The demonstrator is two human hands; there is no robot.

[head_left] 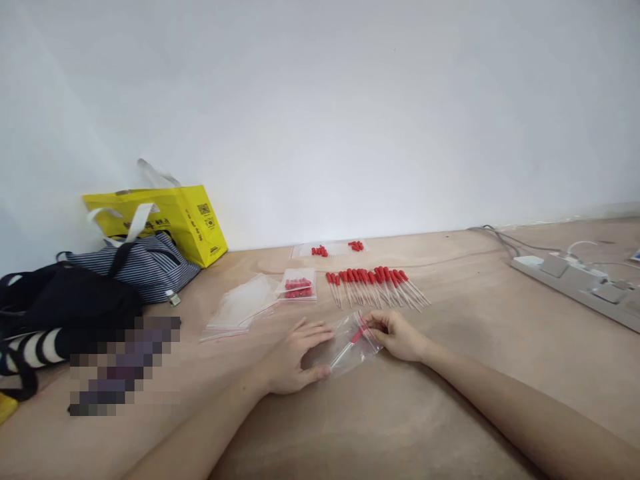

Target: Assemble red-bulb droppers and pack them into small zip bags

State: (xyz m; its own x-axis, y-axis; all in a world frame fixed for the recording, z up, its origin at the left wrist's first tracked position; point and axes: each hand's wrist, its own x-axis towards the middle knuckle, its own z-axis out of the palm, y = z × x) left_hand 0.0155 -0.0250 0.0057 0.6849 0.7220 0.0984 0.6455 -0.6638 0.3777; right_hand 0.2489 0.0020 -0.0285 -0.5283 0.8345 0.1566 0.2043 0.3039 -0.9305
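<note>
A clear zip bag (345,357) lies flat on the table in front of me. Inside it rests a glass dropper (346,349) with a red bulb and a clear stem, tilted diagonally. My left hand (300,357) is laid flat with fingers apart, its fingertips and thumb touching the bag's left side. At the bag's right edge, near the red bulb, my right hand (397,335) pinches the plastic between thumb and fingers. Just beyond the hands, a row of red-bulbed droppers (380,280) is spread side by side, stems toward me.
Flat plastic bags (240,307) lie at the left, beside a small bag of red bulbs (299,288). Farther back sits another clear bag (337,249) with red pieces. A yellow bag (200,227) and striped bag (160,267) stand left; a power strip (580,283) lies right.
</note>
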